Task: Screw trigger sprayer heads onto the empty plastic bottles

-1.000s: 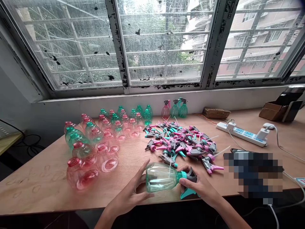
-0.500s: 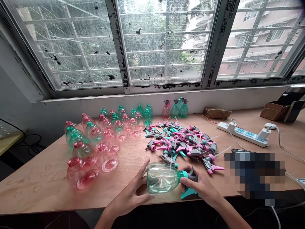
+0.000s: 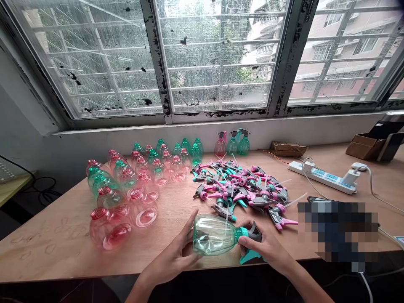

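Observation:
A clear green spray bottle (image 3: 212, 237) lies on its side above the table's front edge, its neck pointing right. My left hand (image 3: 172, 256) is cupped around its base, thumb above and fingers below. At the neck, my right hand (image 3: 263, 244) grips the turquoise collar (image 3: 241, 232) and the grey spray head (image 3: 254, 232). A turquoise trigger (image 3: 250, 256) sticks out under the right fingers. The spray head's tube shows through the bottle wall. Just beyond the bottle lies a pile of pink, turquoise and grey spray heads (image 3: 241, 185).
Several pink bottles (image 3: 143, 210) and green bottles (image 3: 97, 181) without heads stand at the left. Three spray bottles with heads (image 3: 232, 145) stand by the wall. At the right are a power strip (image 3: 325, 176), a brown box (image 3: 288, 148) and a blurred dark object (image 3: 337, 227).
The bottle has turned slightly about its long axis and shifted a little to the left, together with my left fingers. My right hand stays at the neck.

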Demonstrator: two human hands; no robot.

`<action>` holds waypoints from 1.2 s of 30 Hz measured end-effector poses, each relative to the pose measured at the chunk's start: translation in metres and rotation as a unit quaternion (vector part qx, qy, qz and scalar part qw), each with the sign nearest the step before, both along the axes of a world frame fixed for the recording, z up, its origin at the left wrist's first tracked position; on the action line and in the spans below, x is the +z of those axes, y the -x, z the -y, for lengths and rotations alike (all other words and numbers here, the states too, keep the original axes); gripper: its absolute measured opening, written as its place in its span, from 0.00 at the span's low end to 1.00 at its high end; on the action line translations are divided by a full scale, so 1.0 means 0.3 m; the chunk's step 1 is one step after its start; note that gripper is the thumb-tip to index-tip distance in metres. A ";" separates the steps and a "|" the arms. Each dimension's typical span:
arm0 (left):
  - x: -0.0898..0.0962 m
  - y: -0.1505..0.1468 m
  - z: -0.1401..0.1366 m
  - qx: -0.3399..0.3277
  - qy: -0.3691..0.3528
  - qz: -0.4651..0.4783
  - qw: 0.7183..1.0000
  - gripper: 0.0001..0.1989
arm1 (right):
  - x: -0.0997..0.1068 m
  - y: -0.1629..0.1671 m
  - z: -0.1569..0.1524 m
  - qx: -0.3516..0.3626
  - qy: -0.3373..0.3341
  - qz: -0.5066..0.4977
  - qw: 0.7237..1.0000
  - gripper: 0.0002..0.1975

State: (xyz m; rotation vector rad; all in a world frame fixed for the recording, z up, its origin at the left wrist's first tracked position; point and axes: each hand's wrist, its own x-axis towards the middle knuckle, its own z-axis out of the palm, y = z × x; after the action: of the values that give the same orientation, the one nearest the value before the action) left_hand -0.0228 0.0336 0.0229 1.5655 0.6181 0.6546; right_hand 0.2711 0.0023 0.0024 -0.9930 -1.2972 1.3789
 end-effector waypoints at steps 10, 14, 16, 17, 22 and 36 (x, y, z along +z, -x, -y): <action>-0.005 0.003 -0.007 0.021 -0.001 -0.035 0.999 0.51 | -0.010 -0.002 0.000 -0.007 0.002 -0.011 1.000 0.19; 0.000 0.000 -0.005 -0.004 0.011 -0.005 1.000 0.51 | -0.009 -0.002 -0.001 -0.012 -0.006 -0.007 1.000 0.18; -0.002 -0.001 -0.005 -0.003 0.022 0.000 1.000 0.55 | -0.014 -0.004 -0.002 -0.009 -0.014 0.003 1.000 0.18; -0.004 0.000 -0.005 -0.001 0.029 0.001 1.000 0.56 | -0.016 -0.006 -0.003 -0.008 -0.018 0.008 1.000 0.18; -0.010 0.005 -0.003 0.000 0.027 -0.004 1.000 0.49 | -0.018 -0.008 -0.005 -0.009 -0.021 0.023 0.999 0.19; -0.008 0.007 -0.001 0.002 0.014 -0.012 1.000 0.47 | -0.019 -0.006 -0.001 -0.019 -0.020 0.024 0.999 0.20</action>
State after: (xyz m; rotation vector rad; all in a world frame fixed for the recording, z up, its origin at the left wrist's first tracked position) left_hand -0.0249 0.0340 0.0204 1.5473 0.6461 0.6288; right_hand 0.2729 0.0027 -0.0034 -1.0248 -1.3299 1.3017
